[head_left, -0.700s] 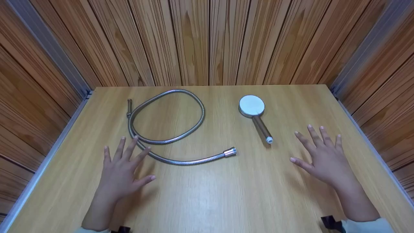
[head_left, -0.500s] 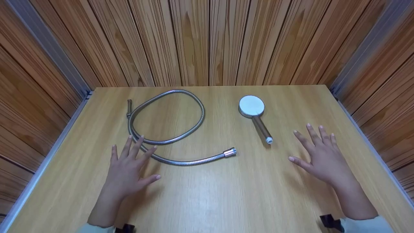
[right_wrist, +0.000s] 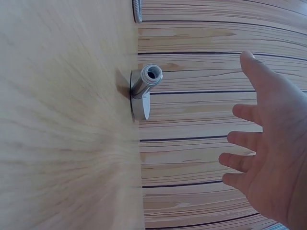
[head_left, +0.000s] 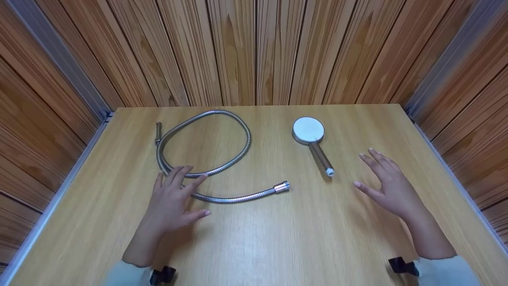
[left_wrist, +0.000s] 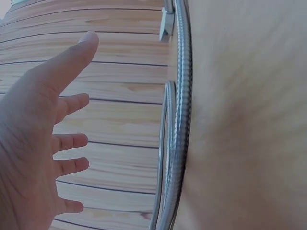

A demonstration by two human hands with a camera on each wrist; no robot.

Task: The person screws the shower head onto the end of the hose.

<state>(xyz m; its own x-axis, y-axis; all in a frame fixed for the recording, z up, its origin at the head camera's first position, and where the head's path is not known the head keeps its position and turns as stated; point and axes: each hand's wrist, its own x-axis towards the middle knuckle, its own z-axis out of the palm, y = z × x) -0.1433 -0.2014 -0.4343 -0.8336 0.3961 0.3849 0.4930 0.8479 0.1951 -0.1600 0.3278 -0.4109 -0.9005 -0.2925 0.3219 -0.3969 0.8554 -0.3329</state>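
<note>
A shiny metal shower hose [head_left: 238, 199] lies looped on the left half of the table, its chrome end fitting [head_left: 282, 186] pointing right. My left hand [head_left: 171, 202] hovers above the hose's lower left stretch with fingers spread, overlapping it in the head view; the left wrist view shows a gap between the hand [left_wrist: 33, 129] and the hose [left_wrist: 181, 105]. Right of centre lies a shower head [head_left: 308, 130] with a white round face and a grey-brown handle, its threaded end toward me. To its right my right hand [head_left: 389, 186] holds nothing, fingers extended, apart from the shower head [right_wrist: 144, 88].
The light wooden table [head_left: 254, 246] is bounded by a wood-plank wall [head_left: 254, 51] at the back and plank walls at both sides, with metal rails along the edges. A black wrist mount [head_left: 162, 275] sits at the left sleeve, another [head_left: 403, 266] at the right.
My left hand has moved right and slightly forward over the hose. The right hand has turned somewhat, its fingers drawing closer together. Hose and shower head stay put.
</note>
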